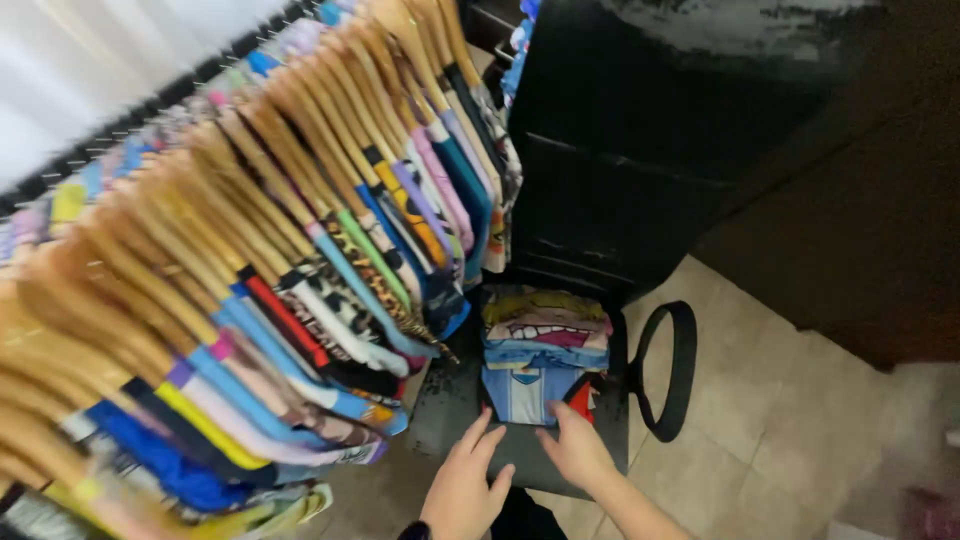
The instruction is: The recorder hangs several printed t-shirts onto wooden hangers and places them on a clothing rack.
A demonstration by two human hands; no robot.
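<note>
A stack of folded colourful garments [543, 350] lies on the seat of a black office chair [460, 400]. My left hand [463, 487] rests flat on the seat with fingers spread, just in front of the stack's near edge. My right hand [577, 447] touches the lowest blue-and-white folded garment [525, 393] at its near right corner, fingers curled against it. Neither hand has lifted anything.
A long rack of bright clothes on wooden hangers [250, 250] fills the left half, hanging close beside the chair. The chair's black backrest [640, 140] and armrest loop [672, 370] stand behind and right. Beige floor tiles [790, 440] lie to the right.
</note>
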